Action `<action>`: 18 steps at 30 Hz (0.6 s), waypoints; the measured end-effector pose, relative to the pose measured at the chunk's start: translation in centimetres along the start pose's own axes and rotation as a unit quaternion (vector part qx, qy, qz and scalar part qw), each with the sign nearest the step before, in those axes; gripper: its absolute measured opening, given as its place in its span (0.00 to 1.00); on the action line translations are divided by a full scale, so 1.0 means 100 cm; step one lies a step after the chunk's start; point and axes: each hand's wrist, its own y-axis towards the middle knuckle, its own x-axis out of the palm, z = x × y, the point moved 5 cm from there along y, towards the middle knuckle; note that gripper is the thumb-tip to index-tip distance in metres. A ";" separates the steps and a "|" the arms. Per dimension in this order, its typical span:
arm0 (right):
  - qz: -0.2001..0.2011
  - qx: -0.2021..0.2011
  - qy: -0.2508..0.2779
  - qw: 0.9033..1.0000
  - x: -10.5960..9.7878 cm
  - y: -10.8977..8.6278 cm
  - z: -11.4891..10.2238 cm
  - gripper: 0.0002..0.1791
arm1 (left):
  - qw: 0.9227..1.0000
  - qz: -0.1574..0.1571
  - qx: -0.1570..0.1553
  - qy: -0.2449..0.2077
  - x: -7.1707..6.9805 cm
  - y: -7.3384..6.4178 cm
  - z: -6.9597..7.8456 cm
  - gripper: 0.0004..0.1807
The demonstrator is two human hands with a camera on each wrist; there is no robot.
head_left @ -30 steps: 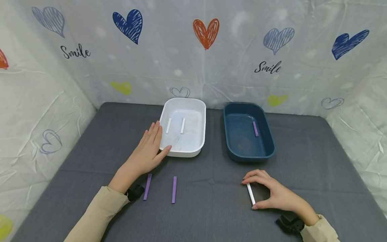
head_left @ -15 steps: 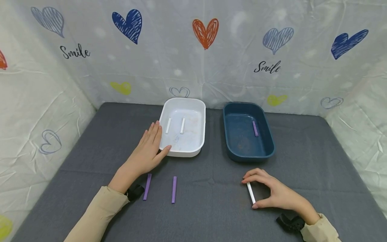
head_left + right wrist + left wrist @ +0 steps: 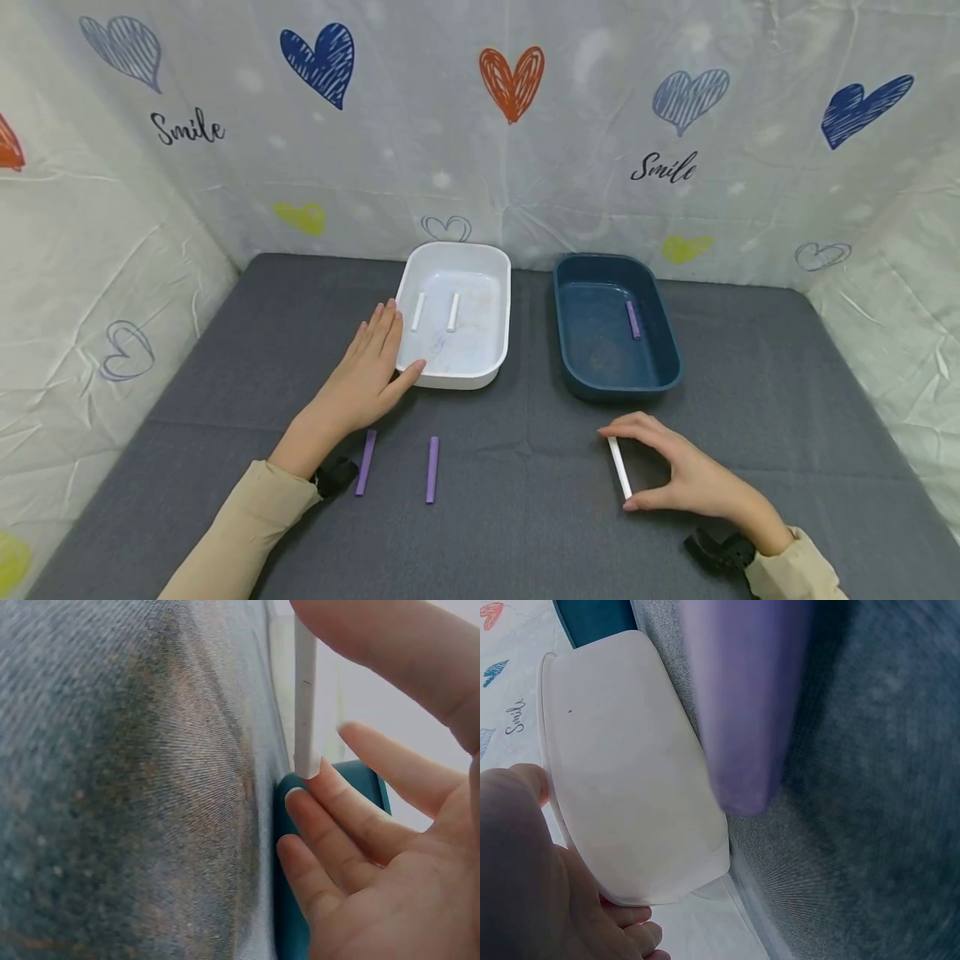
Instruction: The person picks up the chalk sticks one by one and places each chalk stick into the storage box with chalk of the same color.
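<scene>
My right hand [image 3: 686,475] pinches a white chalk stick [image 3: 619,468] by its two ends, thumb at the near end and fingertips at the far end. In the right wrist view, the chalk [image 3: 305,697] spans from thumb to fingers beside the cloth. My left hand [image 3: 360,379] rests with straight fingers along the left side of the white basin [image 3: 457,382], its thumb at the front rim. Two white chalk sticks [image 3: 453,312] lie inside that basin. A purple chalk stick [image 3: 633,320] lies in the dark blue basin [image 3: 622,392].
Two more purple chalk sticks lie on the grey cloth: one [image 3: 432,471] before the white basin, the other [image 3: 365,463] beside my left wrist. Behind the basins hangs a white curtain [image 3: 585,167] with printed hearts.
The white chalk stick in my right hand has shifted slightly away from me, toward the blue basin. My left hand and both basins have stayed in place.
</scene>
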 end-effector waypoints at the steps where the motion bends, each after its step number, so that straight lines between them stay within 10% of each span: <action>1: 0.002 0.003 -0.001 1.000 -0.001 0.000 0.000 0.43 | 1.000 0.001 0.000 0.000 0.000 0.000 0.000 0.45; 18: 0.007 -0.009 -0.017 1.000 -0.008 0.014 -0.012 0.46 | 1.000 0.007 0.002 0.003 0.001 0.001 -0.001 0.46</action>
